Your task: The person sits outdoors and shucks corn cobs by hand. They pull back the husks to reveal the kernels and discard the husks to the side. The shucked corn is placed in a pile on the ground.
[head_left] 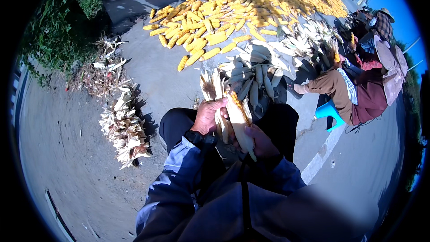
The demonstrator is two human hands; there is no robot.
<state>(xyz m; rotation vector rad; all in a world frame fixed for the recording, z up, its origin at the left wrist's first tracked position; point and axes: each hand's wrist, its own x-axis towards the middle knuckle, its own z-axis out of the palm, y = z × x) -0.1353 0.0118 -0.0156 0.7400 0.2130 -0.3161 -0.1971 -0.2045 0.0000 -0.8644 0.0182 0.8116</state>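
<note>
Corn cob (239,121) partly stripped of its husk, held upright in front of the person's knees, near the middle of the view. A narrow strip of yellow kernels shows along its upper part; pale husk covers the rest down to the stalk end. Left hand (208,116) closed around a bundle of loosened husk leaves (212,87) just beside the cob, fingers curled over them, the leaves fanning upward above the hand. A dark watch (200,140) sits on the left wrist. Right hand (260,142) wrapped firmly around the lower part of the cob from the right, fingers closed on it. Both forearms wear blue sleeves (179,175) and enter from the lower edge; dark trousers (177,123) cover the knees behind the hands.

Just beyond the hands, a heap of unhusked cobs (257,76) lies on the concrete ground (152,71). Farther off, a broad spread of bare yellow cobs (233,13) covers the ground toward the top of the view. To the left, well apart from the hands, a pile of discarded husks (123,127) lies along the edge of the concrete. On the right, another person (358,89) sits on a low blue stool (327,110) beside the unhusked heap, with more people behind.
</note>
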